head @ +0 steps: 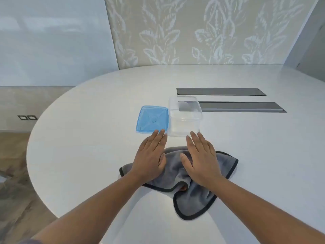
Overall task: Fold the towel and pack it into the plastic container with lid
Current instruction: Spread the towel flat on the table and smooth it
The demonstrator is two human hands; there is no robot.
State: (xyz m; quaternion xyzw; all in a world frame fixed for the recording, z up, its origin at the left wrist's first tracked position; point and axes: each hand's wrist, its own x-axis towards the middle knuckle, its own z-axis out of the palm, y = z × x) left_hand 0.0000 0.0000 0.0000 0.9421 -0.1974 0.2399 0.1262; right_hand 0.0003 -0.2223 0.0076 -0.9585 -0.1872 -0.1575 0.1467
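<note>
A grey towel with a dark border lies crumpled on the white table in front of me. My left hand is flat, fingers together and stretched out, over the towel's left part. My right hand is flat in the same way over its middle. Neither hand holds anything. Just beyond my fingertips stands a clear plastic container, uncovered and empty. Its blue lid lies flat on the table, touching the container's left side.
Two long dark cable slots are set into the table behind and to the right of the container. The table's curved edge runs along the left, with floor below. A leaf-patterned wall stands behind the table.
</note>
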